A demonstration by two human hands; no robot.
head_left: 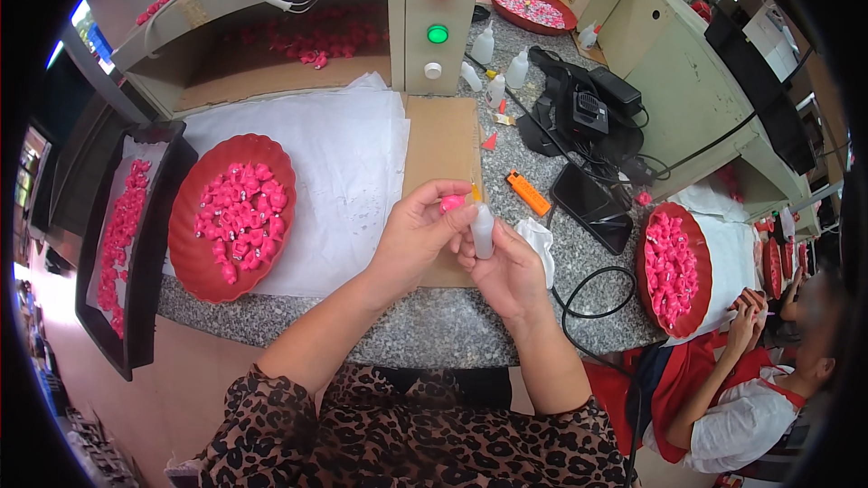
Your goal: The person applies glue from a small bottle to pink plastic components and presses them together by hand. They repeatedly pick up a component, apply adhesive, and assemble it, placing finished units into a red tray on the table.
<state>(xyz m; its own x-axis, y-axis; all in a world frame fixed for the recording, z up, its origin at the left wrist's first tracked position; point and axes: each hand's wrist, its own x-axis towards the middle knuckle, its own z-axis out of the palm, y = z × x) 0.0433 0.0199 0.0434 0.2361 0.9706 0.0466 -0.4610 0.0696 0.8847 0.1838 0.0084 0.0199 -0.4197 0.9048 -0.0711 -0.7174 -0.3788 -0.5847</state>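
Between its thumb and fingertips, my left hand (411, 233) pinches a small pink moulded piece (451, 203). Close beside it, my right hand (509, 278) is closed around a small white squeeze bottle (483, 233). The bottle stands nearly upright, its yellow nozzle (476, 192) pointing up by the left fingertips. Whether the nozzle touches the pink piece, I cannot tell. Similar pink pieces fill a red scalloped plate (185, 253) to the left of my hands. Farther left, a black tray (140, 330) holds more of them on a white liner.
White cloth (353, 163) and cardboard (443, 140) cover part of the speckled counter. A beige machine (411, 54) with lit buttons stands behind. At right lie an orange lighter or cutter (528, 192), a phone (592, 208), cables and another red plate (701, 280), near a seated co-worker (737, 416).
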